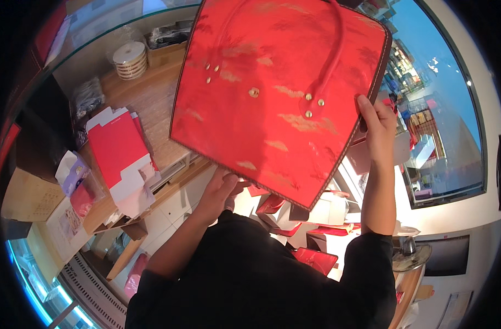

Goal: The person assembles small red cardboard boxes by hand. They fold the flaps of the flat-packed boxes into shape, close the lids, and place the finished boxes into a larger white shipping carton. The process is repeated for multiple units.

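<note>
A red handbag (250, 129) with gold cloud-like patches, dark stitched edging and gold studs is held up before me, tilted. Its red handle (334, 52) arches up at the top right, and the bag's upper part runs out of the picture. My right hand (377, 123) grips the right edge, thumb on the front face and fingers behind. At the lower left edge my left hand (220, 192) holds the bottom from below, its fingers partly hidden behind the bag.
On the wooden counter (157, 104) to the left lie flattened red-and-white boxes (119, 148) and a stack of white reels (131, 59). More red bags (316, 259) sit low behind my arms. A large glass pane (453, 109) stands at the right, with a glass shelf edge at upper left.
</note>
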The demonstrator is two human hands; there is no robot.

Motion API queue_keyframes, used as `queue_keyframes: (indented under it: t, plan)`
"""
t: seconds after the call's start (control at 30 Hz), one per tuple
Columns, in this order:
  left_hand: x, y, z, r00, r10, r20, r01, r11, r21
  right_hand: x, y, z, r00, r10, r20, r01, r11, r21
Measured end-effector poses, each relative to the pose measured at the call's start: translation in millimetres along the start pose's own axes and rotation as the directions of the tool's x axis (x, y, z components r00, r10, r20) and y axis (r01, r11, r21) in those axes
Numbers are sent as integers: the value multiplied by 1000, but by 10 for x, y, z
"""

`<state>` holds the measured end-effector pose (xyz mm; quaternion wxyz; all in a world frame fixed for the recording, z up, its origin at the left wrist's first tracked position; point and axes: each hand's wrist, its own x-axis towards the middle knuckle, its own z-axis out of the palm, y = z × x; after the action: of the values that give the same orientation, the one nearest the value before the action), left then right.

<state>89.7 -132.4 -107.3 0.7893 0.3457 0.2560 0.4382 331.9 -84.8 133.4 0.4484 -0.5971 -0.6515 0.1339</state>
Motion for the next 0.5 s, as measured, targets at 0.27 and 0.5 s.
queue_keyframes:
  t: [0.27, 0.5]
  plan:
    - [52, -182, 85, 999, 5, -51, -7, 999, -34, -264, 178, -106, 978, -208, 8, 208, 978, -3]
    - [199, -351, 6, 991, 35, -132, -37, 999, -12, -544, 453, -201, 887, -454, 89, 458, 837, -298]
